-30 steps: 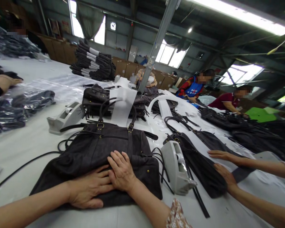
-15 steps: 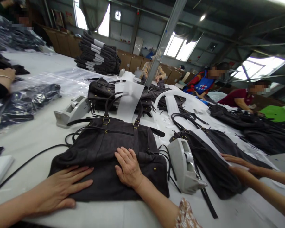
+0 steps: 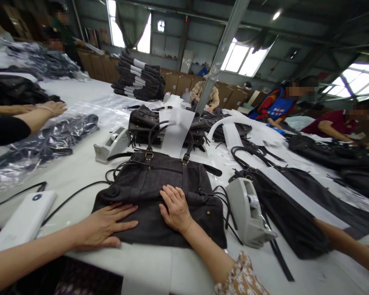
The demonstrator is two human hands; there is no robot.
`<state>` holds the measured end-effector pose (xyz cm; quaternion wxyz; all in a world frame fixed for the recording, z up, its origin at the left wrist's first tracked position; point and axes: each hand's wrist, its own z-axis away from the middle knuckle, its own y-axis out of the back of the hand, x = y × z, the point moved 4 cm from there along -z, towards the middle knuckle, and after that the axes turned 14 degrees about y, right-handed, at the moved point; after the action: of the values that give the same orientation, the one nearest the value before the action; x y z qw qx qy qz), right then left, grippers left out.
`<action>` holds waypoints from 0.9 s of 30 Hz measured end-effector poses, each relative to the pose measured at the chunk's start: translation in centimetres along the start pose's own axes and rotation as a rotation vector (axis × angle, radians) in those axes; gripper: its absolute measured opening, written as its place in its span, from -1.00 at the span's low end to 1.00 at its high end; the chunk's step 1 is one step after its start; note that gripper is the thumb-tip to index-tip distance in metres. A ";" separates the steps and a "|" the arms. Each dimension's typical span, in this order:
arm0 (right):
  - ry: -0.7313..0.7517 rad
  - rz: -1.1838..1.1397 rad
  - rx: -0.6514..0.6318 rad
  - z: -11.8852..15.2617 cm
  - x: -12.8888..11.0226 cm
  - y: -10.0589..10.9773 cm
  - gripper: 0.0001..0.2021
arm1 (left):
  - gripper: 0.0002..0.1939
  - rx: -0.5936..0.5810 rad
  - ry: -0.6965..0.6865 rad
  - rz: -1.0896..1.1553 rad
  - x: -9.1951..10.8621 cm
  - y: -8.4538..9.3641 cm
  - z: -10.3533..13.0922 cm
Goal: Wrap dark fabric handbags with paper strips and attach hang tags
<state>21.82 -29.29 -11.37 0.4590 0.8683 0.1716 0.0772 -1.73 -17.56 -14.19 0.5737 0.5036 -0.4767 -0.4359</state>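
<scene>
A big, dark grey, soft bag that looks like leather (image 3: 162,180) lies flat on the white table (image 3: 147,256), right in front of the person, with its two long, looped handles pointing away. The left hand (image 3: 103,225) is palm down on the bag's lower left part, its fingers spread and its thumb sticking out near the bottom edge. The right hand (image 3: 176,209) lies on the middle of the bag, its fingers close together and its thumb out to the side. No fingers are pinching anything. The step now looks like pressing the bag down and making it smooth. The next move seems to call for flat, gentle palms, pushing out the puffy bits by the fold across the bag without dragging it crooked. The thin black cords (image 3: 230,217) at its right side should not get tugged, I think, because a chunky grey plastic tape holder (image 3: 242,213) stands just beside them and could be bumped.
</scene>
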 end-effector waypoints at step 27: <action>-0.265 0.349 -0.335 9.1 0.1 8.4 -0.30 | -0.09 0.437 0.394 -0.171 4.2 3.0 0.2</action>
<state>26.48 -40.62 -9.55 0.5943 0.7993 -0.0575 0.0680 -1.15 -21.38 -10.79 0.4946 0.7282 -0.3944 -0.2637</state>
